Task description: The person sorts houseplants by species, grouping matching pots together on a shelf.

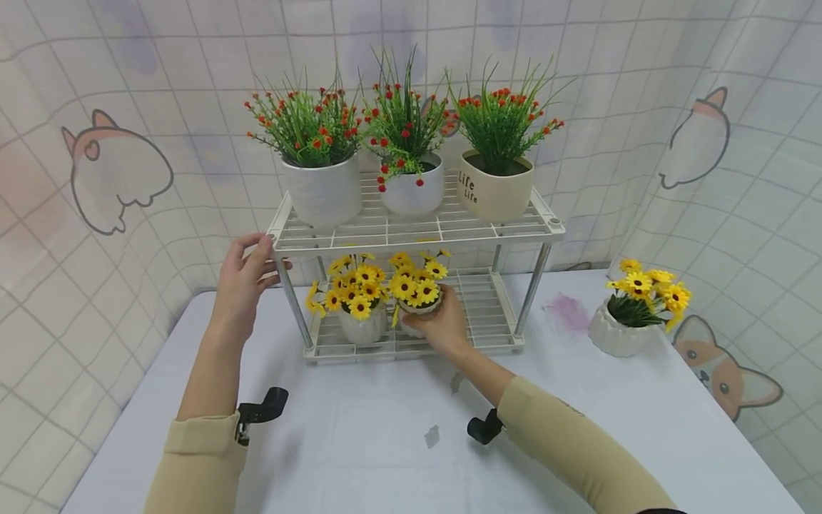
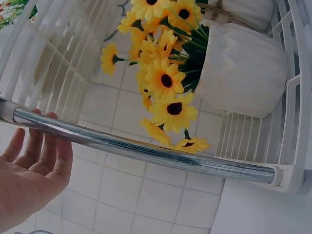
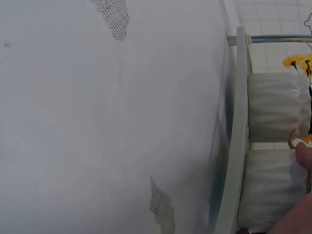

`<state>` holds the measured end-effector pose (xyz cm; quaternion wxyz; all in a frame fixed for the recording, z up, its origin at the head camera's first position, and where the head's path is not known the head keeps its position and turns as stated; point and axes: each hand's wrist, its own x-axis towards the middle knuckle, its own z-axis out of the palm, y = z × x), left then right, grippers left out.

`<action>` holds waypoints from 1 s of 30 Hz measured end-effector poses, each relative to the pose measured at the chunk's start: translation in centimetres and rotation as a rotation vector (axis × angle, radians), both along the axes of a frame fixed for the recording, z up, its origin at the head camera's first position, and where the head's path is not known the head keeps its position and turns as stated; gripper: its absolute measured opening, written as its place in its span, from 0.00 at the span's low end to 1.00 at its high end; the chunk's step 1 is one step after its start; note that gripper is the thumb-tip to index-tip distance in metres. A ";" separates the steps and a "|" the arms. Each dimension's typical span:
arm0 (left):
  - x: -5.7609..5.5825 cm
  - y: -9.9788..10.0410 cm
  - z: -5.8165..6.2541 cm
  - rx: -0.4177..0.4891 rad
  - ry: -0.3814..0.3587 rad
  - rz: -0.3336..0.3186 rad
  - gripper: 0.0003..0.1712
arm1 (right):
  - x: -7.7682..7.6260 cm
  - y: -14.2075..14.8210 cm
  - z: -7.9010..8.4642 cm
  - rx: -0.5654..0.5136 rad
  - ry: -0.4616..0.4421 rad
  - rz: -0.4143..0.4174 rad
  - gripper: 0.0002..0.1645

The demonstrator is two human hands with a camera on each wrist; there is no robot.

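My left hand [image 1: 247,275] holds the upper left front corner of a white two-tier wire rack [image 1: 411,246]. Its fingers pass behind the metal post [image 2: 146,146] in the left wrist view. On the lower tier, my right hand [image 1: 443,321] grips a small white pot of yellow artificial sunflowers [image 1: 414,282], which tilts towards me. Just left of it a similar potted sunflower plant [image 1: 362,325] stands upright; the two white pots [image 3: 275,107] are side by side in the right wrist view. My palm hides part of the held pot.
Three pots of red-flowered grass stand on the upper tier: a white one [image 1: 324,193], a smaller white one [image 1: 414,189] and a cream one [image 1: 494,189]. Another sunflower pot [image 1: 619,332] sits on the white-covered table [image 1: 359,442], right of the rack. A tile-patterned curtain [image 1: 212,107] hangs behind.
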<state>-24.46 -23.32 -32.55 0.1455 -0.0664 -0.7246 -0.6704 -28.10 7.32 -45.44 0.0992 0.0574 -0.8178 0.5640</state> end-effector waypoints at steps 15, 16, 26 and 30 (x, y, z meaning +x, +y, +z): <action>0.1 -0.2 -0.3 -0.010 0.012 -0.012 0.27 | 3.4 3.2 0.2 0.064 -0.100 0.110 0.48; 0.1 -0.2 -0.3 -0.010 0.013 -0.012 0.26 | 3.7 3.6 0.3 0.064 -0.111 0.120 0.49; 0.1 0.1 -0.2 -0.006 0.008 0.018 0.29 | 6.0 7.6 0.6 0.009 -0.239 0.189 0.47; 0.2 0.3 -0.2 0.011 0.013 0.017 0.31 | 6.9 9.1 0.6 0.024 -0.237 0.196 0.45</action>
